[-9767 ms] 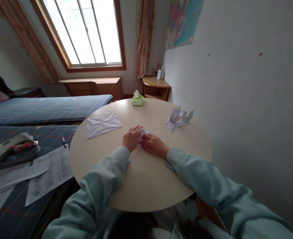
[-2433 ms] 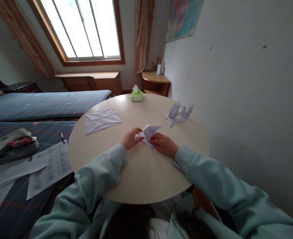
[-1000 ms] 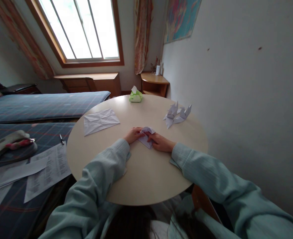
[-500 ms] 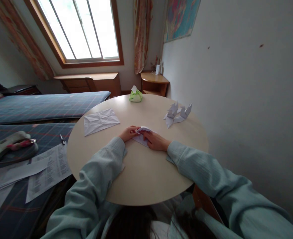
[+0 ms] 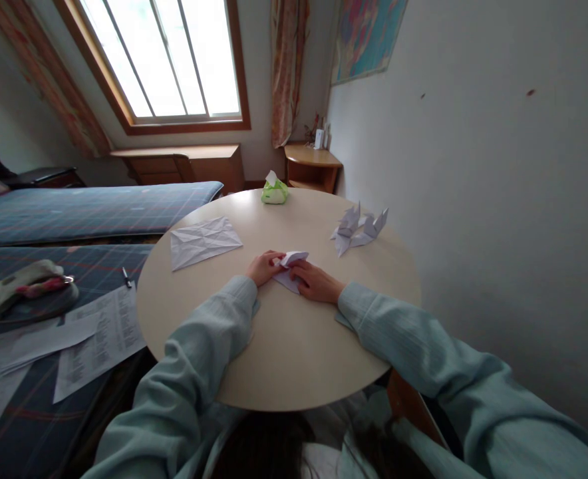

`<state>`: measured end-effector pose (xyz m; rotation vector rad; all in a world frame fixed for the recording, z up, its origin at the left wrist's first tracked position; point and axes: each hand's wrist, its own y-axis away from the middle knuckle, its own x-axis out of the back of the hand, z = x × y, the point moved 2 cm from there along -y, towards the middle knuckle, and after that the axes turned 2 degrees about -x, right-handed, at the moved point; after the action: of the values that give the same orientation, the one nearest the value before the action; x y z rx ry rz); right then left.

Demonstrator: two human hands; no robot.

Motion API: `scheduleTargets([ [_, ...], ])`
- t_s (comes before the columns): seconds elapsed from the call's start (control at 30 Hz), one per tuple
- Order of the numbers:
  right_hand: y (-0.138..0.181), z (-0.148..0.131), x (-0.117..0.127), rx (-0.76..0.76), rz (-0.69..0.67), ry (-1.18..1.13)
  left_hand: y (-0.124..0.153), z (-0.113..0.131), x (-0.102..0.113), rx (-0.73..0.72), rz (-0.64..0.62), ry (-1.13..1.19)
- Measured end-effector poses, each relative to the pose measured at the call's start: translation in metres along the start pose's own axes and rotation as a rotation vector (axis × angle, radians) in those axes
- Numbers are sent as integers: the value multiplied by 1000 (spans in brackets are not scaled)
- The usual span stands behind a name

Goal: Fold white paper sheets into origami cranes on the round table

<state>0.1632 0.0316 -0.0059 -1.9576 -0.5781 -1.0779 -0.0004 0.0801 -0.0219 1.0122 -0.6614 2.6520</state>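
The folded paper is showing plain white against a table that is looking pale cream. The sleeves are showing soft blue-green with fine ribbing. The creased sheet and the paper figures are showing the same white, while the tissue pack is glowing lime green. The bedspread is showing blue plaid, and the curtains are carrying what seems an orange floral print.

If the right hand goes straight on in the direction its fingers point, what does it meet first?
Probably the left hand, just across the folded paper that both hands hold; depth is unclear.
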Motion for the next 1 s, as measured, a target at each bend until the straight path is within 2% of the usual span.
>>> scheduleTargets([
  [0.17,10,0,6,-49,104,31,1,7,-1,-7,17,-62],
  [0.37,18,4,8,-60,69,8,1,9,-1,9,16,-80],
  [0.67,13,-2,10,33,31,7,2,11,-3,45,47,-103],
  [0.83,12,0,8,12,24,5,2,13,-3,-42,94,13],
  [1.0,11,-1,8,7,30,12,0,24,-5,-75,45,188],
])
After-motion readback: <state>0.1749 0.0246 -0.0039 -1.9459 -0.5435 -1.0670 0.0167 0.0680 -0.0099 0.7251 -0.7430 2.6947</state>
